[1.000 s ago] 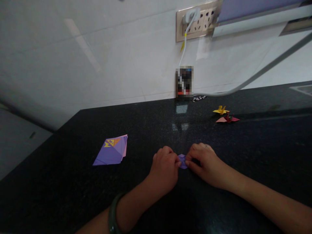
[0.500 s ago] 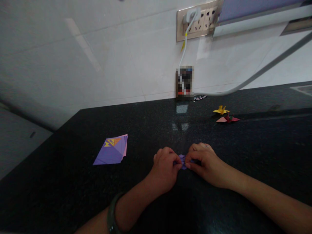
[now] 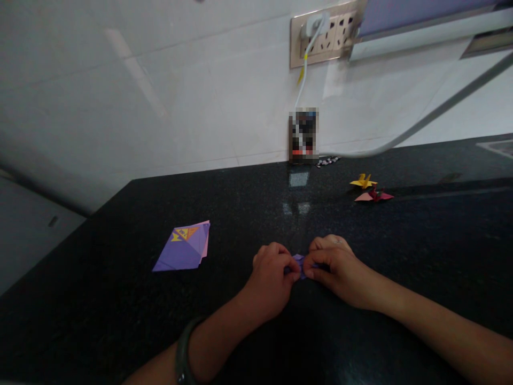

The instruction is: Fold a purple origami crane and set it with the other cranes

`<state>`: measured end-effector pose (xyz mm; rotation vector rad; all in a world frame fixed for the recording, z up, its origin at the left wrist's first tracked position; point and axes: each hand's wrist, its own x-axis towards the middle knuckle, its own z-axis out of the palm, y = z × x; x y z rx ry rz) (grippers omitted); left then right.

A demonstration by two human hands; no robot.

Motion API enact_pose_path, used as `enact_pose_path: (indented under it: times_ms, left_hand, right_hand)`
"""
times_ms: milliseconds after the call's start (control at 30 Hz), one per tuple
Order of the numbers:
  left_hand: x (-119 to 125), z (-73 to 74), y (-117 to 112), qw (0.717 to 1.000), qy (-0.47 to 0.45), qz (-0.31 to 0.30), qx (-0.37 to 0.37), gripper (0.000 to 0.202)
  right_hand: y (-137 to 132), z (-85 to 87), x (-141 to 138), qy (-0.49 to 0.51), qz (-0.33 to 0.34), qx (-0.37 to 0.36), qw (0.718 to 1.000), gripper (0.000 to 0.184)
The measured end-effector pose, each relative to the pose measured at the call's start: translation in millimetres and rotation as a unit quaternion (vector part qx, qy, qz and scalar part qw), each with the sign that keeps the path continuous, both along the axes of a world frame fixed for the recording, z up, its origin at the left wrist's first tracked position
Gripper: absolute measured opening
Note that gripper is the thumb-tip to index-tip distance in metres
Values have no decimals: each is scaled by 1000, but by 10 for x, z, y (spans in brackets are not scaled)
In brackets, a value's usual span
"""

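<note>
Between my two hands, low on the dark countertop, is a small folded piece of purple origami paper (image 3: 298,259). My left hand (image 3: 274,275) pinches its left side between thumb and fingers. On the other side, my right hand (image 3: 334,267) grips the right part with thumb and forefinger. The fingertips nearly meet over the middle of the paper, so most of its folds are hidden. A bangle (image 3: 185,350) circles my left wrist.
Purple and pink sheets (image 3: 182,251) lie stacked at the left of the black countertop (image 3: 100,299). A yellow paper crane (image 3: 363,182) and a red-pink paper crane (image 3: 374,196) sit back right. Against the wall stands a pixelated object (image 3: 303,136), near a cable (image 3: 385,148).
Both hands keep their hold on the purple paper. My right fingertips have shifted very slightly left, toward my left hand.
</note>
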<state>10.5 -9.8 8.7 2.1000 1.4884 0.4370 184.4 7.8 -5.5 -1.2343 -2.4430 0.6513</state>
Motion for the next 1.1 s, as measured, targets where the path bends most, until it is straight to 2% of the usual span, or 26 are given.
enact_pose_path:
  times_ms: [533,1100]
  left_hand:
    - [21,-33,-17,999,29,-1,33,12]
    - [-38,-2,-2,1000,-20,-12,-21,5]
  right_hand:
    - [-33,64,-56,4,-23,12,1000,17]
    - [-34,75,-33,6,-5,1,1000,13]
